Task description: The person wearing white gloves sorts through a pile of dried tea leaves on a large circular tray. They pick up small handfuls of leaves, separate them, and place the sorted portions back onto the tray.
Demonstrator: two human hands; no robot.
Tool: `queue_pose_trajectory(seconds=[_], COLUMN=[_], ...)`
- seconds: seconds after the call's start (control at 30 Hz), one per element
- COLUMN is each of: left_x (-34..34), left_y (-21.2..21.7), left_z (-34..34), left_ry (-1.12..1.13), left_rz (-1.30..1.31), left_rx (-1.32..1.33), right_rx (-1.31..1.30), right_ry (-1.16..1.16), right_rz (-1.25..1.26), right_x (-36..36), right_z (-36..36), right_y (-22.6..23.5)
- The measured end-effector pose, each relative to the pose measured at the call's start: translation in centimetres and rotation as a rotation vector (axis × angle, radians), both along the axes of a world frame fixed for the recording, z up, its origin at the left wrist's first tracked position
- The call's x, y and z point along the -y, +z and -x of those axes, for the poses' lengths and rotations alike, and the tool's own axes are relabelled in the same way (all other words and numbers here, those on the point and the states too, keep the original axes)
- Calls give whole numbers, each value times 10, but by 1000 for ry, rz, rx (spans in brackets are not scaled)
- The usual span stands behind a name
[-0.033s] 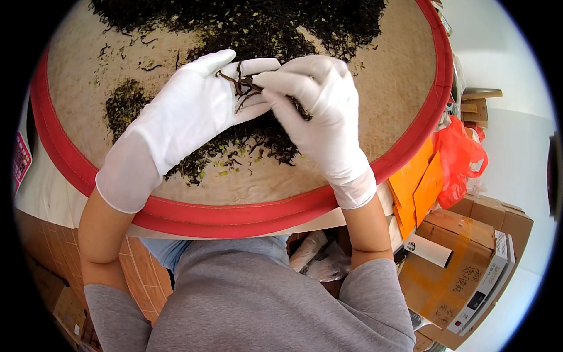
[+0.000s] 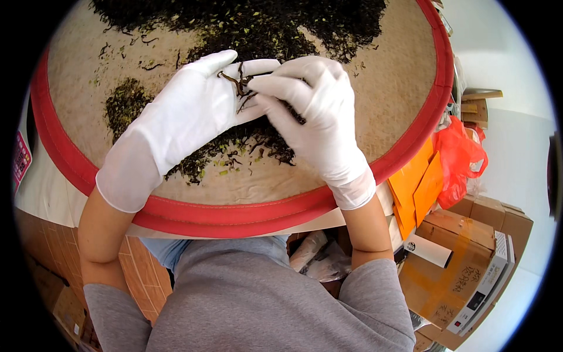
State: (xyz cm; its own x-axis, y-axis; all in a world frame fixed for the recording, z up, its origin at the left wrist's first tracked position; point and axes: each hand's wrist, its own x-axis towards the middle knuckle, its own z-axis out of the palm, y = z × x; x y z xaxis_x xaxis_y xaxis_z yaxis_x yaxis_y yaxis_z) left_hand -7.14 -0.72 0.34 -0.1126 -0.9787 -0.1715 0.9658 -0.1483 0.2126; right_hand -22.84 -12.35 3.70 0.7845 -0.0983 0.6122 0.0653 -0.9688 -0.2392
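Note:
Both my hands wear white gloves and meet over a round woven tray with a red rim [image 2: 234,214]. My left hand [image 2: 187,117] lies palm up with a few brown stems [image 2: 237,82] resting on its fingers. My right hand [image 2: 316,111] reaches in from the right, its thumb and forefinger pinching at those stems. A large heap of dark loose tea leaves [image 2: 264,23] covers the far side of the tray. A thinner scatter of leaves [image 2: 234,152] lies under my hands, and a small separate pile [image 2: 126,102] sits to the left.
Right of the tray are orange paper envelopes [image 2: 419,188] and an orange plastic bag [image 2: 463,152]. Below them stand cardboard boxes [image 2: 457,258] and a white boxed item [image 2: 487,281]. Brown floor tiles [image 2: 141,258] show at lower left.

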Motion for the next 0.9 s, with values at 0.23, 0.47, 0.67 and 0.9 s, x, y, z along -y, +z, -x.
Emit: queue_pose_trajectory(seconds=[0.23, 0.47, 0.67, 0.9], left_x=[4, 2, 1, 4], left_y=[-4, 10, -4, 5], left_z=[6, 11, 2, 10], left_ry=[-13, 46, -28, 71], left_rz=[-73, -131, 138, -123], left_rx=[173, 218, 79, 190], right_rx=[-188, -117, -1, 17], right_ry=[-122, -134, -69, -109], right_rz=[187, 140, 50, -956], right_x=[-19, -17, -10, -11], right_z=[-3, -4, -4, 4], right_y=[-6, -8, -9, 4])
